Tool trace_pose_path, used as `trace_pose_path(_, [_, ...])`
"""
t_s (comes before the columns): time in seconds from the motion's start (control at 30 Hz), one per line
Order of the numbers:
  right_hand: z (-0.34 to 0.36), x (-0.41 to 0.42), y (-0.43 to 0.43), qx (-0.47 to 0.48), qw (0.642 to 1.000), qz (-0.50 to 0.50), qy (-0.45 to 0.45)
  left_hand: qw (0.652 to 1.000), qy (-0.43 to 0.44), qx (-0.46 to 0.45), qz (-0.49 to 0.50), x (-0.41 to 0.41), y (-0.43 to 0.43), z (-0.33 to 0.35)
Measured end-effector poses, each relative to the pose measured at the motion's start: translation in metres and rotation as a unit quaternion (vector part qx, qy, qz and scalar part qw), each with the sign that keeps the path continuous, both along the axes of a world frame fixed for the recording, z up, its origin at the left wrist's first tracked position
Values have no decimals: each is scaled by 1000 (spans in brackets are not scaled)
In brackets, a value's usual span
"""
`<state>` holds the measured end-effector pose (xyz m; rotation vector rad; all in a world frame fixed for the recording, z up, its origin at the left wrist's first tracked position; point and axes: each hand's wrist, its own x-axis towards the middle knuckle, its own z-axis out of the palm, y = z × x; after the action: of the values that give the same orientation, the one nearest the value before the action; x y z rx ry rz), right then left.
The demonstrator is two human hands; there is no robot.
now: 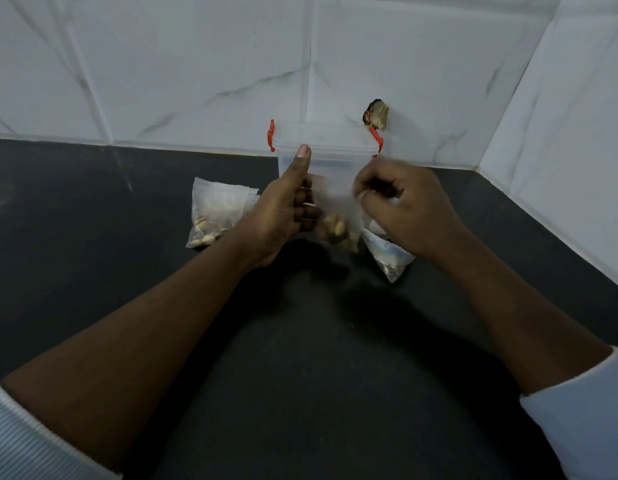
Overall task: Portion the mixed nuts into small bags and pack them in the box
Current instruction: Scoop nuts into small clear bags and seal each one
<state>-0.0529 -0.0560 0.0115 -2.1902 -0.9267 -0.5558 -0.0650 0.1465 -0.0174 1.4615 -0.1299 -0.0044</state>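
A small clear bag (335,216) with mixed nuts in its bottom is held upright between both hands above the dark counter. My left hand (286,213) grips its left side, thumb pointing up. My right hand (401,206) pinches its upper right edge with curled fingers; that part is blurred. Behind the bag stands a clear plastic box (324,150) with red clips and its lid on. A filled bag of nuts (217,213) lies to the left. Another plastic bag (387,251) lies partly under my right hand.
The dark counter (300,341) runs to white marble-look tiled walls (196,64) at the back and right, forming a corner. A dark damaged patch (376,114) marks the wall behind the box. Light sleeves cover both forearms near the frame's lower corners.
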Motion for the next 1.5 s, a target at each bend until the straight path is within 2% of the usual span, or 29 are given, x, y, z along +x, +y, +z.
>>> trace_pose_path(0.07, [-3,2,-1,-102,995,3,21,1000,2,16,17,1,0,0])
trace_pose_path(0.1, [-4,2,-1,-95,995,3,25,999,2,24,22,1,-1,1])
trace_pose_path(0.2, [-2,2,1,28,999,-9,34,1000,-16,4,21,2,1,7])
trace_pose_path(0.37, [1,0,1,187,978,0,95,996,-66,14,-54,0,4,10])
trace_pose_path(0.5, [2,0,3,212,971,2,112,997,-77,10,-14,1,2,7])
trace_pose_path(0.63, [-1,5,-1,203,942,68,259,995,-96,12,10,2,1,7])
trace_pose_path(0.7, [-4,6,-1,191,927,103,305,995,-102,11,15,2,0,6])
trace_pose_path(0.9, [-10,9,1,219,929,69,291,994,-105,-10,-4,0,-2,9])
trace_pose_path(1.03, [-10,10,0,217,936,53,273,996,-85,-3,-5,-3,-1,11])
trace_pose_path(1.2, [-7,9,1,247,929,58,270,998,-44,-48,-3,-3,-2,15])
trace_pose_path(1.5, [-10,10,4,223,952,12,207,996,16,-88,5,-1,-5,17])
